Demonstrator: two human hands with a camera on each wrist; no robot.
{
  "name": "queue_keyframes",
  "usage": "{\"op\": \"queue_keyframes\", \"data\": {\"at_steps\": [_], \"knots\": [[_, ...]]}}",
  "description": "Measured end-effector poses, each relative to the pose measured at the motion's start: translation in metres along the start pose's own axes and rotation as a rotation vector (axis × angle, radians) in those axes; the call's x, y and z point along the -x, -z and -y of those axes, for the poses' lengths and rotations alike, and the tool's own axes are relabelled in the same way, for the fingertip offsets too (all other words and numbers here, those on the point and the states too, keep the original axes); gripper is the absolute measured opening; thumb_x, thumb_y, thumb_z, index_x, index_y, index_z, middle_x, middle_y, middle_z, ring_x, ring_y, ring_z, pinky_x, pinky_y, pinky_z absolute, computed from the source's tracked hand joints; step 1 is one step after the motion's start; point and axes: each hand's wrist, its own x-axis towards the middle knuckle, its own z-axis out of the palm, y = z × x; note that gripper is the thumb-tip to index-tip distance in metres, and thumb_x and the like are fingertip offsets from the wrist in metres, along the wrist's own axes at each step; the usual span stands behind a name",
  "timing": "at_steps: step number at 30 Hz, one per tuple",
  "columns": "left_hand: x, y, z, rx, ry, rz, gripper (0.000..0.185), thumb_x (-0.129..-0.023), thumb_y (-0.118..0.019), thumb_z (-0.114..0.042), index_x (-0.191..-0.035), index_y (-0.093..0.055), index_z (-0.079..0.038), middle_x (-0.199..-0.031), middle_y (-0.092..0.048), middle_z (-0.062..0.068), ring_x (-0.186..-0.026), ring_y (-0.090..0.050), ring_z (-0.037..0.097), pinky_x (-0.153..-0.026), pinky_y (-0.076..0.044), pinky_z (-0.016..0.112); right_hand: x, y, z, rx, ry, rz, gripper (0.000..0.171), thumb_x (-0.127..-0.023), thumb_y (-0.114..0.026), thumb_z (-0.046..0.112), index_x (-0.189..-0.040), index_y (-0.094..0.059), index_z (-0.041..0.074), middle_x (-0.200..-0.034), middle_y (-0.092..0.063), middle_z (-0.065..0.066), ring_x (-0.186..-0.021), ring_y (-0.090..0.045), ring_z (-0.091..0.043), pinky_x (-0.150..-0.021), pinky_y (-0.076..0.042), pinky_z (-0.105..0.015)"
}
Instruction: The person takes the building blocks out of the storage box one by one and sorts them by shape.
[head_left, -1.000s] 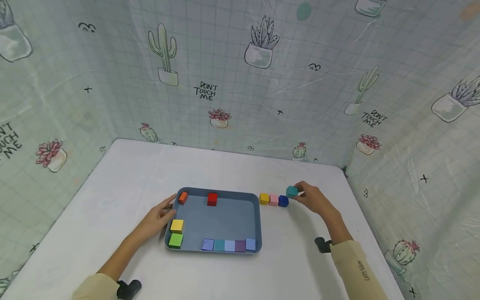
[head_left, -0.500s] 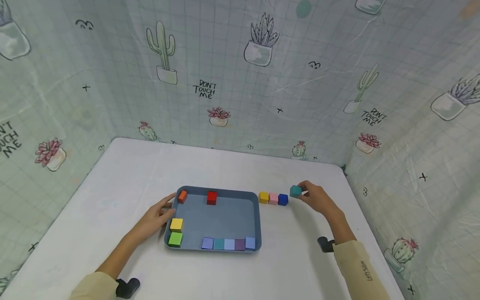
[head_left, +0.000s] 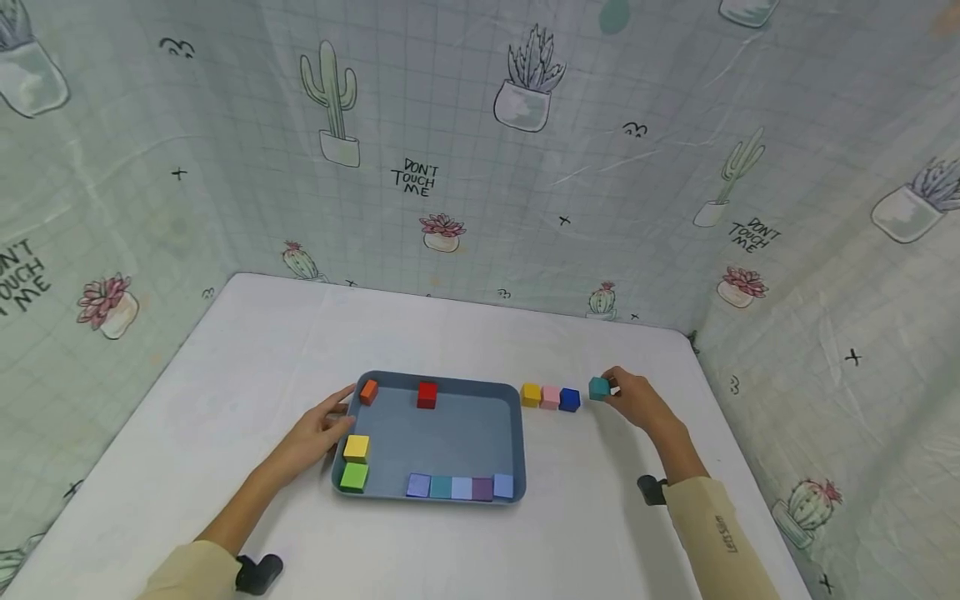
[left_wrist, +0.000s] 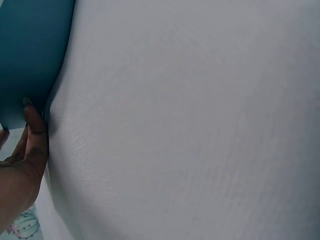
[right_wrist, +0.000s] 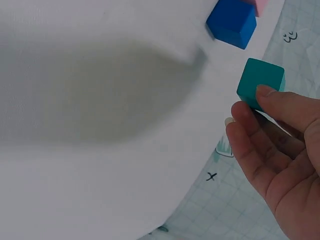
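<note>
My left hand holds the left side of a blue-grey tray, thumb and fingers at the rim. In the left wrist view this hand meets the tray's wall, and some fingers are hidden. To the right of the tray, my right hand pinches a teal cube between thumb and fingers. The right wrist view shows the teal cube apart from a blue cube. That blue cube ends a row with a pink cube and a yellow cube beside the tray.
Inside the tray lie an orange block, a red cube, a yellow block and a green block. Several blue, teal and purple blocks line its near edge. A white table meets patterned cloth behind.
My right hand has carried the teal cube to the right, away from the blue cube, and slightly lower. The left hand stays at the tray.
</note>
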Motion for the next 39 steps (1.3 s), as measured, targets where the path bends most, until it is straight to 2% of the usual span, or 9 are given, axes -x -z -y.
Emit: {"op": "queue_keyframes", "data": {"at_steps": [14, 23, 39], "knots": [[0.001, -0.002, 0.004, 0.017, 0.004, -0.003, 0.058, -0.097, -0.051, -0.025, -0.150, -0.027, -0.016, -0.136, -0.040, 0.028, -0.108, -0.052, 0.034, -0.077, -0.049, 0.037, -0.003, -0.019, -0.008, 0.093, 0.000, -0.002, 0.030, -0.087, -0.063, 0.001, -0.115, -0.055, -0.002, -0.111, -0.060, -0.023, -0.106, -0.055, -0.039, -0.087, -0.044, -0.049], [-0.001, -0.003, 0.006, 0.011, 0.004, -0.006, 0.058, -0.097, -0.051, -0.023, -0.150, -0.028, -0.018, -0.136, -0.041, 0.027, -0.110, -0.052, 0.036, -0.079, -0.050, 0.040, -0.006, -0.025, -0.016, 0.061, -0.031, 0.005, 0.029, -0.088, -0.062, 0.003, -0.116, -0.055, -0.001, -0.112, -0.059, -0.024, -0.107, -0.054, -0.040, -0.087, -0.044, -0.051], [-0.001, -0.001, 0.002, 0.016, 0.016, -0.008, 0.058, -0.096, -0.052, -0.021, -0.149, -0.029, -0.016, -0.134, -0.043, 0.026, -0.101, -0.053, 0.029, -0.074, -0.049, 0.034, -0.012, -0.032, -0.015, 0.067, -0.062, 0.014, 0.033, -0.087, -0.061, -0.002, -0.119, -0.053, -0.003, -0.113, -0.059, -0.025, -0.108, -0.054, -0.040, -0.090, -0.042, -0.051]]}}
